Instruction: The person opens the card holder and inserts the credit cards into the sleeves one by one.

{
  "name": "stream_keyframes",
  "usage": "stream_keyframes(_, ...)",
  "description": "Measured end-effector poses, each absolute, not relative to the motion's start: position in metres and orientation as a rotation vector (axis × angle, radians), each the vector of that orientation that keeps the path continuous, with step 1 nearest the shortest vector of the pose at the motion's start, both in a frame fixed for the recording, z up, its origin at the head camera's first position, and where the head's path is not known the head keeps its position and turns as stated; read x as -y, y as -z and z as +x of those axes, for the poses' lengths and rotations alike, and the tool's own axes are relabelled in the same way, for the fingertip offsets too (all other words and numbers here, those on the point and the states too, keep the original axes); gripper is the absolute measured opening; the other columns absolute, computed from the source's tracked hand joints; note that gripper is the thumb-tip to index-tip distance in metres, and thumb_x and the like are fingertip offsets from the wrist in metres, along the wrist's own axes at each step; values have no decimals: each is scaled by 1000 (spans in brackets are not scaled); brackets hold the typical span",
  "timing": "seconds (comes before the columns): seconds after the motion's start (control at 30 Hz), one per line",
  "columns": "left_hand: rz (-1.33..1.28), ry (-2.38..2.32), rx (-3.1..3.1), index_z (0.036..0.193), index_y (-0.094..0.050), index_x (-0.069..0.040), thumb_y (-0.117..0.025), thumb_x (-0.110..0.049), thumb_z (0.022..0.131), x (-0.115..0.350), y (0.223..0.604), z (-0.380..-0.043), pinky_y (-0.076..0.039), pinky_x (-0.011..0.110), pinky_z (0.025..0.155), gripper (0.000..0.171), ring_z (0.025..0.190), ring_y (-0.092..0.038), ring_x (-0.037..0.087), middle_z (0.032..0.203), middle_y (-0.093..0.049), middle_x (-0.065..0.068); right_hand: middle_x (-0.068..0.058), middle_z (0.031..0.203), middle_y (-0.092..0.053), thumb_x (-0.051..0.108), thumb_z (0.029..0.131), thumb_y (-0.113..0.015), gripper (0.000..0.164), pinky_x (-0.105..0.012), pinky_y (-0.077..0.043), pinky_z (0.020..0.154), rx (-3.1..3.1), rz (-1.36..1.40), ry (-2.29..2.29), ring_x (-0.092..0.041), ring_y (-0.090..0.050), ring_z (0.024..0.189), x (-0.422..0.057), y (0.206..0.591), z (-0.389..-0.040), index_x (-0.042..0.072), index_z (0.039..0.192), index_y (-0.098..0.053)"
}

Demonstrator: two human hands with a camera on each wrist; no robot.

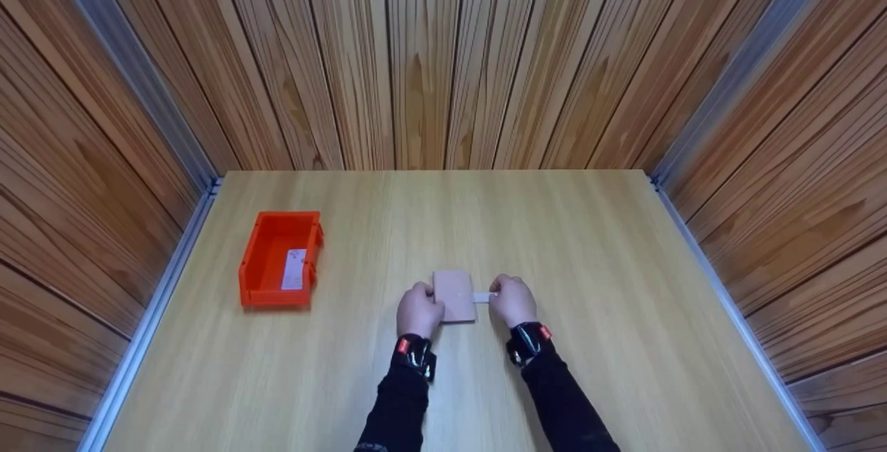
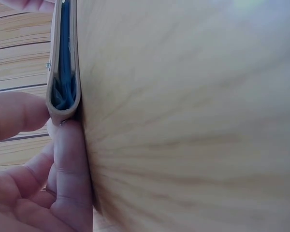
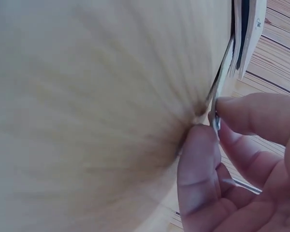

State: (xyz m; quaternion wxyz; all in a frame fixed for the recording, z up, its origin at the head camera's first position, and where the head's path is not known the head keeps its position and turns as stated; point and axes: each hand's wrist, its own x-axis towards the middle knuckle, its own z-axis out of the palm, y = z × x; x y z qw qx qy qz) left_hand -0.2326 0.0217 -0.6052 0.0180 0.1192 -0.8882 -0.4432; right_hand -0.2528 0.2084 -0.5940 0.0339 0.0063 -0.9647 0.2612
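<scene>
A small pale pink folding wallet (image 1: 454,296) lies on the table in front of the person. In the left wrist view its folded spine (image 2: 63,115) curves around blue inner sleeves (image 2: 64,94). The left hand (image 1: 418,310) pinches this spine between thumb and fingers. From the wallet's opposite side a whitish strap (image 1: 482,297) sticks out to the right. Its outer end is pinched by the right hand (image 1: 514,301), thumb against forefinger, and a small metal snap shows there in the right wrist view. The wallet's covers (image 3: 255,34) lie one over the other, with a dark layer between.
An orange open bin (image 1: 277,258) with a white label (image 1: 294,269) stands on the table to the left. Wood-plank walls (image 1: 416,57) and metal rails (image 1: 734,292) border the wooden table (image 1: 596,230). Both wrists wear black camera bands (image 1: 414,353).
</scene>
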Motion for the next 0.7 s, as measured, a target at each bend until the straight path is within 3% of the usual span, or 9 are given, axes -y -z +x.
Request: stream_keyframes(0.7, 315, 1325, 2760, 90, -65, -1, -69, -3, 78, -24, 596, -231, -49, 44, 75, 13, 81, -63, 29, 82, -65, 10, -8, 78, -56, -3, 76, -66, 8, -45, -46, 73, 2955, 41, -871, -28, -56, 77, -211, 594, -254, 3, 80, -63)
